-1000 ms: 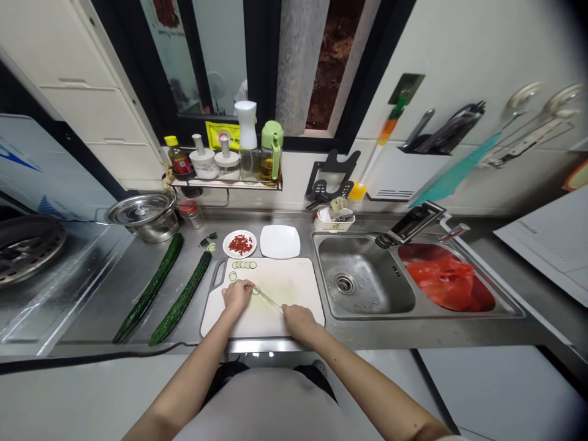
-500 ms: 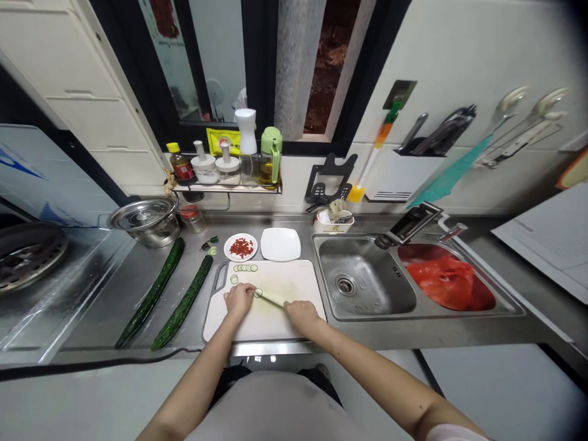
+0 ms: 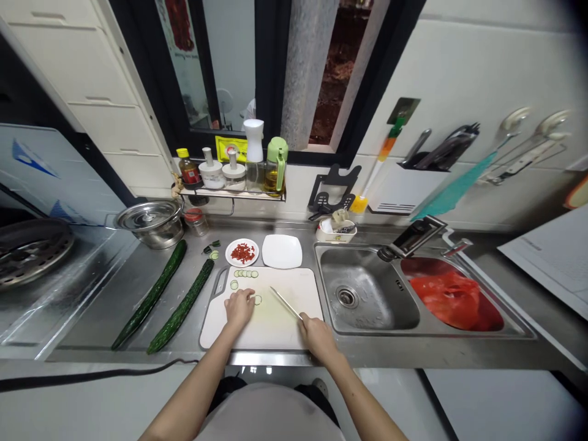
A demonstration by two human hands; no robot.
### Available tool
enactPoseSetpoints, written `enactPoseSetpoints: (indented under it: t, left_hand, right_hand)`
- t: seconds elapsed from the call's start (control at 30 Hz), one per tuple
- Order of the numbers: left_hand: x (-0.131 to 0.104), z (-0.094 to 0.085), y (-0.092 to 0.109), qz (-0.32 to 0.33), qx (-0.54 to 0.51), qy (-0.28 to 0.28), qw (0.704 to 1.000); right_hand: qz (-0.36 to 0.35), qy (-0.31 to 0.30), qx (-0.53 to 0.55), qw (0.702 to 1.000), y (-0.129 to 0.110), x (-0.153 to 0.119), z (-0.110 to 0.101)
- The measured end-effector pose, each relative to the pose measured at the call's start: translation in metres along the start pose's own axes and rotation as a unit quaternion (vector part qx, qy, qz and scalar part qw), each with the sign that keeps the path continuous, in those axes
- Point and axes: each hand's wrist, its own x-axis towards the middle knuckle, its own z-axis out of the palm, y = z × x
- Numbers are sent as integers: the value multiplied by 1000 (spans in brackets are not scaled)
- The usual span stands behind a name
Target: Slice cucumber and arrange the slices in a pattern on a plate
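My right hand (image 3: 318, 337) grips a knife (image 3: 287, 302) by its handle, its blade angled up and left over the white cutting board (image 3: 275, 337). On the board's left half is my left hand (image 3: 239, 307), fingers curled together; whatever may be in them is hidden. Right beside those fingertips lies a thin cucumber slice (image 3: 258, 300), apart from the blade. A row of cucumber slices (image 3: 246, 274) runs along the board's upper left, with a single slice (image 3: 234, 285) below it.
Two whole cucumbers (image 3: 184, 306) lie left of the board. Behind it are a plate of chopped red pieces (image 3: 242, 252) and a white square plate (image 3: 282, 252). To the right is a sink (image 3: 367, 306), with a red bag (image 3: 445, 300) in its second basin. A lidded pot (image 3: 151, 223) stands back left.
The knife has moved right and away from the slice, with my right hand shifting right. My left hand has drawn slightly back from the slice. The camera view has tilted a little.
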Motion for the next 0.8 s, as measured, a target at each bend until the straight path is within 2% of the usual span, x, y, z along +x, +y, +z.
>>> enactPoseSetpoints:
  t: [0.2, 0.37, 0.57, 0.8]
  left_hand:
    - [-11, 3, 7, 39, 34, 20, 998]
    - [-12, 3, 8, 32, 8, 35, 999]
    - [-6, -1, 3, -24, -72, 32, 997]
    - [7, -20, -24, -112, -100, 79, 986]
  right_hand:
    - [47, -8, 37, 998, -6, -1, 4]
    - [54, -12, 51, 997, -9, 0, 4]
    - [60, -9, 58, 996, -10, 3, 2]
    - [56, -19, 55, 997, -13, 6, 0]
